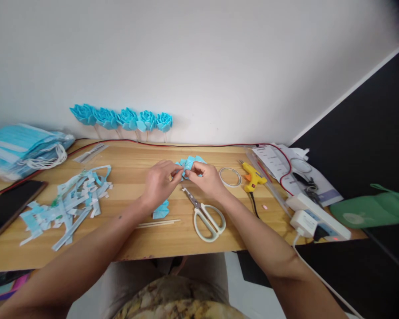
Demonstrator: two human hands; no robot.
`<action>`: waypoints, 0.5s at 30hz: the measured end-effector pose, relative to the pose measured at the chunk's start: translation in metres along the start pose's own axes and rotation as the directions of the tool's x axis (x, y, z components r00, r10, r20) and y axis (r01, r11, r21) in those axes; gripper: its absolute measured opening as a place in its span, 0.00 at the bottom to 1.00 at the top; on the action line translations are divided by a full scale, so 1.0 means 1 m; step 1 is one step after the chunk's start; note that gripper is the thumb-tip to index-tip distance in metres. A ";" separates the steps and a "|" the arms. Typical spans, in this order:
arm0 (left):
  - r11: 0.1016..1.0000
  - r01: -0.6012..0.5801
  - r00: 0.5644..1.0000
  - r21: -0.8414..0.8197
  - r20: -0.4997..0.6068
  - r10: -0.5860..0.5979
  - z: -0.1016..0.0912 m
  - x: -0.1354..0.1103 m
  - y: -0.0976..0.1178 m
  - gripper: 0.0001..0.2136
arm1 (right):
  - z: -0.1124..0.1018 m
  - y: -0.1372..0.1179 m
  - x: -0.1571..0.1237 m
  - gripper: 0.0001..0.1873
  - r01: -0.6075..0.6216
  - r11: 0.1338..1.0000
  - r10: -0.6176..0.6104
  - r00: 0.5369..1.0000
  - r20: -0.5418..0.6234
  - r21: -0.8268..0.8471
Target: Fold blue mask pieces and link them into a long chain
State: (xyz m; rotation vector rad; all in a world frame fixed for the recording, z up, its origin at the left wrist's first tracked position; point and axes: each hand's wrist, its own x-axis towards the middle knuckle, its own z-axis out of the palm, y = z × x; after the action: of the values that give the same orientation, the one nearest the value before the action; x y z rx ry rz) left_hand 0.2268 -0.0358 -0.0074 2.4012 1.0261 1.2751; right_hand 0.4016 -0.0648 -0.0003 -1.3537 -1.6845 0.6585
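My left hand (159, 181) and my right hand (204, 178) meet over the middle of the wooden table (133, 241). Both pinch a small light-blue folded flower piece (190, 162), fingers closed on it. A loose blue folded piece (161, 210) lies just below my left hand. White-handled scissors (205, 216) lie shut under my right wrist. A thin wooden stick (158, 223) rests near the front edge.
Several finished blue flowers (119, 118) lean on the wall. Cut blue and white strips (68, 204) and a stack of face masks (23, 148) sit left, beside a dark phone (6, 206). Right: tape ring (230, 177), yellow glue gun (252, 177), power strip (314, 217), papers, green cloth (372, 210).
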 end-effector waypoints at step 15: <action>0.793 0.392 0.913 -0.466 0.089 -0.399 -0.002 0.006 -0.003 0.14 | -0.002 0.005 0.001 0.12 -0.015 0.999 0.014 0.999 0.031 0.042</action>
State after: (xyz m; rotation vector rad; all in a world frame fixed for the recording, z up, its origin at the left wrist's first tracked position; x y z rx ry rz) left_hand 0.2260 -0.0293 -0.0042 1.6996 1.0063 1.2123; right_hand 0.4054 -0.0627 -0.0033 -1.3333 -1.6771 0.7226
